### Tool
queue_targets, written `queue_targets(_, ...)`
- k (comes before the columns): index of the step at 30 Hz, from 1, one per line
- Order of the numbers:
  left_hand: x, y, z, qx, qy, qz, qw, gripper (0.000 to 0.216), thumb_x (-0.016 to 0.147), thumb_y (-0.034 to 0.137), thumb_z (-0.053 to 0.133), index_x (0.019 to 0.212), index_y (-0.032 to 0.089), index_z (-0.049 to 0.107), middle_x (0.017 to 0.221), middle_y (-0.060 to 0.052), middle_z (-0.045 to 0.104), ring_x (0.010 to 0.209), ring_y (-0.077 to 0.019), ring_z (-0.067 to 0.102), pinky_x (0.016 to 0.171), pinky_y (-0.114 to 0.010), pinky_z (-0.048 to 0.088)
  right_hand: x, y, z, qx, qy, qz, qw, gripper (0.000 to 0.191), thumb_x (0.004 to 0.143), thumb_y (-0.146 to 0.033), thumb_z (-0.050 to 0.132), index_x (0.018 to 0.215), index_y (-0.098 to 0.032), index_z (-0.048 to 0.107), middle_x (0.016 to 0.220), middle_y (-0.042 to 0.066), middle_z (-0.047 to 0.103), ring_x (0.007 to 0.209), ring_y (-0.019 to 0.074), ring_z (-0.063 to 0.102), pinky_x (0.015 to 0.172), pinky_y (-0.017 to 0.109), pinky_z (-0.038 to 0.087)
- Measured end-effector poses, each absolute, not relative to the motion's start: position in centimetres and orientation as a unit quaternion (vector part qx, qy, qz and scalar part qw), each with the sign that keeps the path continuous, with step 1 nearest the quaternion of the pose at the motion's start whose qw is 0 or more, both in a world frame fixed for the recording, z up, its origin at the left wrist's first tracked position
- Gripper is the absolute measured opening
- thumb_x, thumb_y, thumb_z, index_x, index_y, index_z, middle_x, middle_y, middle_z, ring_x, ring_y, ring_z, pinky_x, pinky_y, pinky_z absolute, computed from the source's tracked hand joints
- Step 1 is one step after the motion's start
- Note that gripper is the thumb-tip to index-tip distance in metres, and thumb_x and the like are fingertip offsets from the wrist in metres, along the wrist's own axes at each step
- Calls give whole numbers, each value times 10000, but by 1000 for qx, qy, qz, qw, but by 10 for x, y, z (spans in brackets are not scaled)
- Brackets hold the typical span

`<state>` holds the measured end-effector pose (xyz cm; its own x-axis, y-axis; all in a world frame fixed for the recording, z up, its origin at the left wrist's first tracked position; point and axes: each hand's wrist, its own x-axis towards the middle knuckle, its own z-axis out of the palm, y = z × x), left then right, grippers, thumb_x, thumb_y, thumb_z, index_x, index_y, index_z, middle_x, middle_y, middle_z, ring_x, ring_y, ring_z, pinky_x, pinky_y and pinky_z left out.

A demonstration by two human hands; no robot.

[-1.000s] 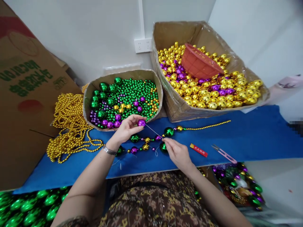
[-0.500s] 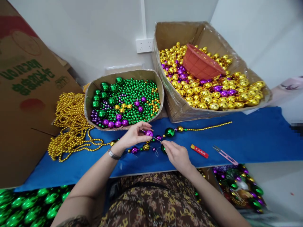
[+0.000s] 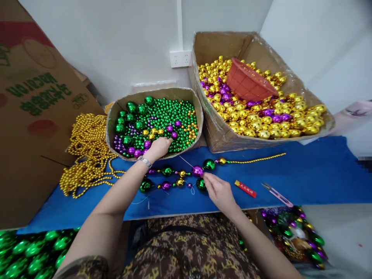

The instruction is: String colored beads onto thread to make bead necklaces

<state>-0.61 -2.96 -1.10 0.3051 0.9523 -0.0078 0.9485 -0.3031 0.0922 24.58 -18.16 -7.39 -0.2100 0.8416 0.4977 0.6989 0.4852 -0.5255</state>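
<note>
Over the front rim of the bead box [image 3: 162, 92], the left hand [image 3: 159, 148] reaches among green beads; its fingertips are hidden, so I cannot tell its grip. Before the box's right end, the right hand's [image 3: 218, 190] grip pinches a needle [image 3: 186, 161], apparently to steady the threaded purple bead [image 3: 197, 171]. Left of the box, a carton [image 3: 26, 162] reads "Macaron", inverted; right, a red packet's [image 3: 245, 188] characters are illegible.

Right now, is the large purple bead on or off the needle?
On: the needle sticks out beyond the purple bead, opposite the right hand.
</note>
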Motion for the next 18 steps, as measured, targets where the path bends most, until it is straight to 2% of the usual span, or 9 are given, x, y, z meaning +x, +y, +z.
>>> queue_targets(6, -8, -22, -16, 796, 602, 44, 45, 246, 811, 116, 532, 1011, 133, 675, 925, -158, 678, 924, -311, 648, 762, -376, 486, 243, -182, -77, -505, -769, 91, 381, 315, 998, -286, 370, 1037, -181, 664, 938, 82, 745, 819, 178, 722, 791, 254, 561)
queue_targets(8, -8, -29, -13, 788, 604, 94, 72, 244, 818, 169, 554, 1031, 144, 671, 899, -119, 687, 874, -272, 653, 736, -340, 484, 243, -182, -76, -510, -767, 93, 378, 316, 999, -286, 368, 1043, -180, 663, 932, 79, 744, 811, 175, 721, 776, 249, 558)
queue_targets(10, -5, -42, -8, 754, 587, 218, 201, 244, 831, 245, 571, 1034, 152, 671, 849, -78, 687, 772, -207, 647, 655, -282, 475, 244, -183, -74, -515, -764, 93, 377, 313, 998, -284, 371, 1041, -182, 663, 928, 77, 745, 805, 173, 721, 766, 244, 556)
queue_targets(12, -1, -57, -5, 658, 529, 358, 398, 256, 812, 314, 620, 1005, 157, 680, 801, -54, 679, 689, -154, 624, 565, -231, 444, 244, -183, -72, -518, -763, 91, 376, 310, 998, -282, 372, 1040, -185, 664, 933, 74, 747, 809, 171, 721, 770, 240, 553)
queue_targets(14, 5, -73, -3, 552, 463, 429, 545, 265, 765, 329, 687, 968, 158, 692, 785, -47, 674, 667, -127, 613, 527, -201, 424, 243, -183, -71, -519, -762, 86, 377, 309, 999, -279, 372, 1043, -184, 663, 941, 73, 748, 817, 171, 722, 775, 238, 551)
queue_targets(18, 13, -93, -1, 459, 408, 453, 645, 255, 722, 268, 751, 945, 151, 707, 789, -47, 673, 691, -118, 621, 541, -187, 448, 243, -184, -70, -516, -763, 72, 382, 305, 998, -272, 379, 1053, -175, 663, 944, 75, 750, 816, 171, 724, 770, 236, 551)
